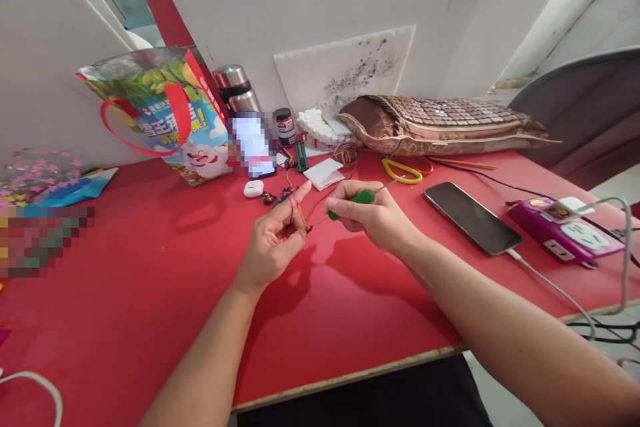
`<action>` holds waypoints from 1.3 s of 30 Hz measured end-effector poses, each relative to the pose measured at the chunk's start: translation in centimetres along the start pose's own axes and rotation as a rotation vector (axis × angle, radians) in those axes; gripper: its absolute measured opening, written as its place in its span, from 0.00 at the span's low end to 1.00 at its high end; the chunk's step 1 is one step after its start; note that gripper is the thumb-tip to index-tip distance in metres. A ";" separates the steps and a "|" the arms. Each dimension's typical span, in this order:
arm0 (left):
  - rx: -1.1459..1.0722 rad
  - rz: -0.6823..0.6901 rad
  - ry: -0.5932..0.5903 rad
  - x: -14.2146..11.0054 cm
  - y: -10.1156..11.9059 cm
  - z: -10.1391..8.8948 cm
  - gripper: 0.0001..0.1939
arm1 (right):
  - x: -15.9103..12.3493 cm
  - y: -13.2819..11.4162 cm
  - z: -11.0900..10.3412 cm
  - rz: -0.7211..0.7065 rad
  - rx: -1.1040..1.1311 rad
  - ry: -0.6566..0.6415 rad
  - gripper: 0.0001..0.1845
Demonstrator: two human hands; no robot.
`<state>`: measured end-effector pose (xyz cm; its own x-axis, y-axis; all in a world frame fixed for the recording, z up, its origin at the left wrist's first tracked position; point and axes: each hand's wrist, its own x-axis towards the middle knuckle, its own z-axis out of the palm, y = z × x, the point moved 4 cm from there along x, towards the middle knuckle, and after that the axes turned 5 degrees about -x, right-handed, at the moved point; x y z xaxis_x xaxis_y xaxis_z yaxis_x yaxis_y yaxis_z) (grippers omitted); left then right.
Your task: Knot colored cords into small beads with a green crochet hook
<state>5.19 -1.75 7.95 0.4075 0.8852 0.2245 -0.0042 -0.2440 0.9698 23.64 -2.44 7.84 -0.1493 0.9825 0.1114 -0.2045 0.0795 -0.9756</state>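
Note:
My right hand [377, 217] is closed round a crochet hook [364, 197] with a green handle and metal ends. Its thin tip reaches left to a small dark start of crochet work [309, 229], pinched between the thumb and a finger of my left hand [270, 250]. Multicoloured yarn [296, 208] runs over the raised left index finger down to that work. Just beyond lie small dark, multicoloured yarn pieces [270, 198] and a folded white paper [323, 175]. A ball of variegated yarn [346, 153] rests behind the paper.
Yellow-handled scissors [404, 172] and a charging phone [473, 217] lie to the right, near a purple power strip [565, 230]. Behind are a brown beaded cushion [440, 127], a steel flask [239, 88], a propped lit phone [253, 143], an earbud case [253, 188] and a printed bag [165, 120].

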 end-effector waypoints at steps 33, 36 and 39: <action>-0.484 0.019 0.174 -0.3 -0.3 1.8 0.29 | -0.3 1.6 2.5 0.073 0.469 -0.027 0.20; -0.440 0.047 0.225 -0.2 -0.4 1.4 0.26 | -0.1 1.9 2.6 0.094 0.476 -0.027 0.19; -0.400 0.064 0.270 -0.1 -0.5 1.0 0.23 | 0.1 1.9 2.4 0.100 0.464 -0.038 0.18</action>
<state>6.05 -2.09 7.33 0.1439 0.9575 0.2500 -0.3937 -0.1764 0.9022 20.92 -2.59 6.44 -0.2239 0.9739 0.0366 -0.5965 -0.1072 -0.7954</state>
